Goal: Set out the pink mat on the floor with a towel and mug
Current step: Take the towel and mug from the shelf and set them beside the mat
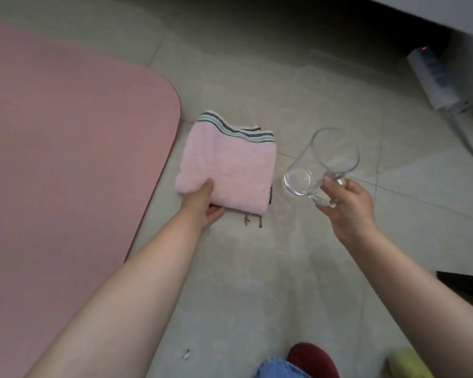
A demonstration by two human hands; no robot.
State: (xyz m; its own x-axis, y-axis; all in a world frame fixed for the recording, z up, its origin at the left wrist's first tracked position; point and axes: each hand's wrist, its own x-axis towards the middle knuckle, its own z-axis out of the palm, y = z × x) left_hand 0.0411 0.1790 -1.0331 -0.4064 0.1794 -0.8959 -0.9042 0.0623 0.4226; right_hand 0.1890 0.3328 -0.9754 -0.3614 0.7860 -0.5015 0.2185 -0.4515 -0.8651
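Fingers of the left hand (pixel 202 204) pinched the folded pink towel (pixel 227 167) just right of the pink mat (pixel 66 148); the right hand (pixel 344 205) gripped the glass mug (pixel 320 165) by its handle, tilted, farther right

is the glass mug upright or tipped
Tipped. The glass mug leans with its mouth angled up and away, its base lower and nearer, held by the handle in the right hand.

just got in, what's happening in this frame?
A person is crouched over a tiled floor. Their left hand grips a folded pink towel beside the pink mat, which already lies flat. Their right hand holds an empty glass mug by its handle, tilted. Whether the mug touches the floor is unclear.
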